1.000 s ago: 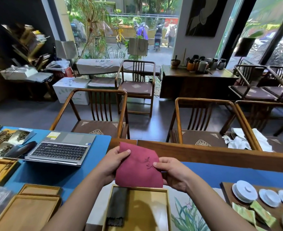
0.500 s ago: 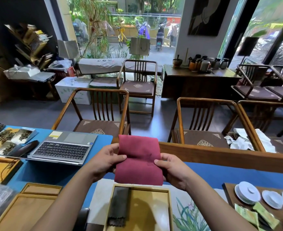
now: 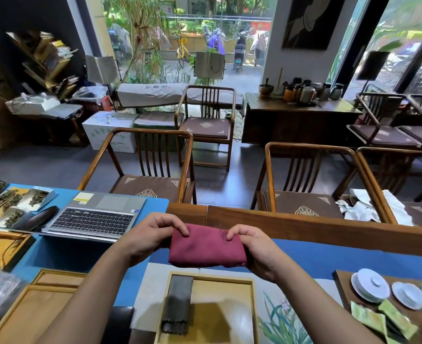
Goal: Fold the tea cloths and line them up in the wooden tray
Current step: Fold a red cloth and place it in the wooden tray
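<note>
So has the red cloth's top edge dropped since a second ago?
Yes. The red cloth has been folded down shorter; its top edge now sits lower against the table's wooden rail, while the tray stays put.

**Red tea cloth goes from tall fold to low band**

The red tea cloth (image 3: pixel 206 247), held upright a second ago with its top edge well above the knuckles, now hangs as a wide, shallow band folded over on itself. The left hand (image 3: pixel 150 238), earlier gripping the cloth's left side with the thumb across its face, now curls its fingers (image 3: pixel 180 225) over the top left edge. The right hand (image 3: pixel 253 247), earlier pinching the lower right corner, now hooks its fingers over the top right edge, palm wrapping the cloth's right end. The embroidered mark now sits just beside the right fingertips rather than mid-cloth.
</note>
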